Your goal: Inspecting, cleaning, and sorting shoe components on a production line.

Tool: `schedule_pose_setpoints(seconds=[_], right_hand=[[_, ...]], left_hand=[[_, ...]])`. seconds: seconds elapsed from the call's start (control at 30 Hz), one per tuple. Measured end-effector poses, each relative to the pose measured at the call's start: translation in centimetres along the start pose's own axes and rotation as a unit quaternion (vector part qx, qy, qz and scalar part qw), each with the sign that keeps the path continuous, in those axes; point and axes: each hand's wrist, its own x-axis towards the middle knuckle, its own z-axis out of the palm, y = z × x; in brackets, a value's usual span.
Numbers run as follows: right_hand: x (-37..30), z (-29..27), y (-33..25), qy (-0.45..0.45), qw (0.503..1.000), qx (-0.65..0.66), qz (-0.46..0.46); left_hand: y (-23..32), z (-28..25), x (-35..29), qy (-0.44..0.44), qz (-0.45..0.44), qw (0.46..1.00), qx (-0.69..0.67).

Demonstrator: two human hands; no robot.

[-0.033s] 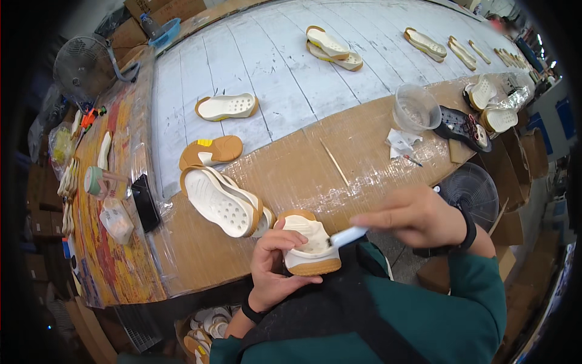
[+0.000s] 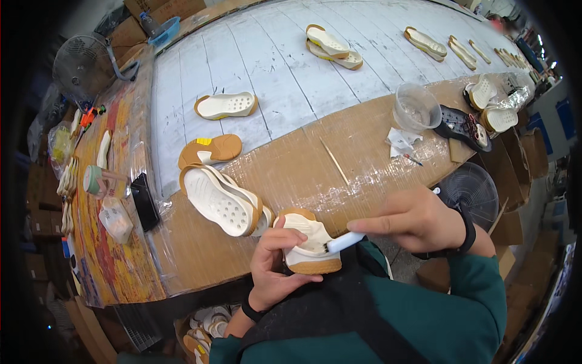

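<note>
My left hand (image 2: pixel 273 261) grips a white shoe sole (image 2: pixel 310 229) with a tan rubber edge, thumb underneath and fingers over its rim. The sole is tilted up above the table's near edge. In my right hand (image 2: pixel 418 221) is a small brush (image 2: pixel 345 242) with a pale blue handle, its index finger stretched along the handle. The brush's dark tip touches the inside of the sole near its right rim. Just left of the held sole lies a stack of similar soles (image 2: pixel 218 203), white with round holes.
Cardboard (image 2: pixel 303 164) covers the near table edge, with a thin stick (image 2: pixel 334 161) on it. A clear plastic tub (image 2: pixel 417 109) and crumpled tissue (image 2: pixel 401 144) sit to the right. More soles (image 2: pixel 227 106) rest on the white surface. At left lies a black phone (image 2: pixel 145 202); a fan (image 2: pixel 470 191) stands right.
My right hand has shifted slightly and shows sharper. The brush has moved a little down and left inside the sole. My left hand keeps its hold.
</note>
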Motion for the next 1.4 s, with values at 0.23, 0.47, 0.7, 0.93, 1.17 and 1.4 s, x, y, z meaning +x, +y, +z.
schedule_pose_setpoints(seconds=[0.23,0.47,0.7,0.93,1.17,1.4], right_hand=[[-0.6,1.0,-0.1,0.024,0.998,-0.063,-0.009],[-2.5,1.0,-0.7,0.065,0.992,-0.104,0.044],[-2.8,2.1,-0.2,0.16,0.985,-0.044,0.052],[-3.1,2.4,-0.9,0.148,0.984,-0.077,0.055],[-4.8,2.3,-1.2,0.158,0.981,-0.078,0.086],[-4.9,1.9,-1.4,0.155,0.977,-0.1,0.105]], left_hand=[[0.0,0.9,0.3,0.001,-0.017,0.998,0.059],[-0.4,2.1,0.6,0.027,-0.049,0.998,0.016],[-0.3,3.1,1.4,0.039,-0.019,0.999,-0.009],[0.3,4.2,1.7,0.045,-0.047,0.998,-0.002],[0.1,4.9,1.5,0.065,-0.044,0.997,-0.003],[0.2,5.1,1.7,0.057,-0.053,0.997,0.006]])
